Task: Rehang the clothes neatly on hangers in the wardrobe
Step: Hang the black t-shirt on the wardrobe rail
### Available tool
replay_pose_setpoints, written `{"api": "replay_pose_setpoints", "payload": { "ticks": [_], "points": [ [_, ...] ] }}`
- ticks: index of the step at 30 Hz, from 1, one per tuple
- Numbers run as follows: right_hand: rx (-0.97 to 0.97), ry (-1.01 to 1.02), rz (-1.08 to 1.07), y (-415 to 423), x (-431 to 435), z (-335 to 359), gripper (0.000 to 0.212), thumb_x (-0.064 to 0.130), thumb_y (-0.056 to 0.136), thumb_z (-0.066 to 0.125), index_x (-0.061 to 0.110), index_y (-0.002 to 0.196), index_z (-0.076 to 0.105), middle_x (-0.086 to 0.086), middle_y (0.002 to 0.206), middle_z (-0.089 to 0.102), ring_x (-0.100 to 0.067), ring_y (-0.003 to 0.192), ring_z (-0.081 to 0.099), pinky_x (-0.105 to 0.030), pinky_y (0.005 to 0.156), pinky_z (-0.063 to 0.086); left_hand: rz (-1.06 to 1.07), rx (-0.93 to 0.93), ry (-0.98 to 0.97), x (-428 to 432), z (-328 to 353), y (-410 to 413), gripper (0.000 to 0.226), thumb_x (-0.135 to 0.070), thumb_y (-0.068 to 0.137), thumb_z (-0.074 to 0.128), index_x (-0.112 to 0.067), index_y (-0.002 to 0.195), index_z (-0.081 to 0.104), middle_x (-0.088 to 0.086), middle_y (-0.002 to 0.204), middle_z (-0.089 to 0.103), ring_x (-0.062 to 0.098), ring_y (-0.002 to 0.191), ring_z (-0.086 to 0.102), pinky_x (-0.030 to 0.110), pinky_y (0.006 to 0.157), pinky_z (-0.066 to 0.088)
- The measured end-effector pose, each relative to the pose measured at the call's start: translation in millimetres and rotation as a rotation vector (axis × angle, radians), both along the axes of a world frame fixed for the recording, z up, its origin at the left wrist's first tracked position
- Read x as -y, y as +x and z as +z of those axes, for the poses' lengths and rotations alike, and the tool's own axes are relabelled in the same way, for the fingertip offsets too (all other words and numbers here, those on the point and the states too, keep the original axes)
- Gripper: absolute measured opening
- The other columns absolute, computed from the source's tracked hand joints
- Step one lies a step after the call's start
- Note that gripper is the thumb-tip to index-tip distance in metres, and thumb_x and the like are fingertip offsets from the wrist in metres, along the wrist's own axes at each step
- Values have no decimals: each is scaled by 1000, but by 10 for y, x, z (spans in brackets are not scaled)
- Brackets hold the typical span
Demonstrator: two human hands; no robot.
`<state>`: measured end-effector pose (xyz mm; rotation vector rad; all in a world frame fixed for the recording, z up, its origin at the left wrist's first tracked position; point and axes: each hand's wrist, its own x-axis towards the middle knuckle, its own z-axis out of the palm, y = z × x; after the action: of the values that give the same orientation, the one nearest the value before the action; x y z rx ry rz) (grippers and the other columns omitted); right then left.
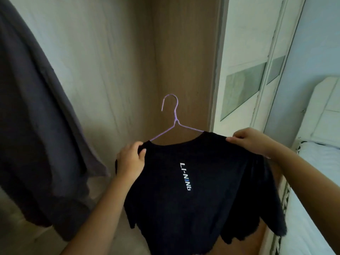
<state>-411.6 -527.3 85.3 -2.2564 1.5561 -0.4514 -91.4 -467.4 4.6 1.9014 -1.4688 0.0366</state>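
Observation:
A black T-shirt with white lettering down its middle sits on a thin purple wire hanger, whose hook points up in front of the wardrobe's inner corner. My left hand grips the shirt's left shoulder, thumb curled over the fabric near the collar. At the shirt's right shoulder, my right hand pinches the fabric. The hanger's arms run into the neck opening and are hidden under the cloth. The wardrobe rail is out of view.
A dark grey garment hangs at the left inside the wardrobe. The wardrobe's wooden side panel stands behind the hanger. A white sliding door is to the right, and a white bed lies at the far right.

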Motion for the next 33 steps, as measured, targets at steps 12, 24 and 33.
{"api": "replay_pose_setpoints", "payload": {
  "ticks": [12,24,33],
  "points": [
    [834,215,208,1318,-286,1049,24,18,92,51,0,87,66,-9,67,67,-18,53,65,-23,54,51,-44,642,-703,-921,1850,-64,27,-18,84,50,-9,108,61,11,115,60,21,113,47,34,95,36],
    [1037,76,456,2465,-460,2060,23,17,92,49,-4,95,59,-17,77,53,-29,68,54,-38,67,38,388,739,-302,-880,2871,861,46,-34,93,42,-20,137,39,9,151,26,28,143,11,46,114,9],
    [1147,78,536,3053,-434,2392,27,7,92,45,6,66,47,-3,45,48,-4,25,45,-9,32,32,382,540,-711,-1064,2720,1176,50,-34,89,24,-12,119,58,9,133,53,26,132,39,42,108,28]
  ]
}}
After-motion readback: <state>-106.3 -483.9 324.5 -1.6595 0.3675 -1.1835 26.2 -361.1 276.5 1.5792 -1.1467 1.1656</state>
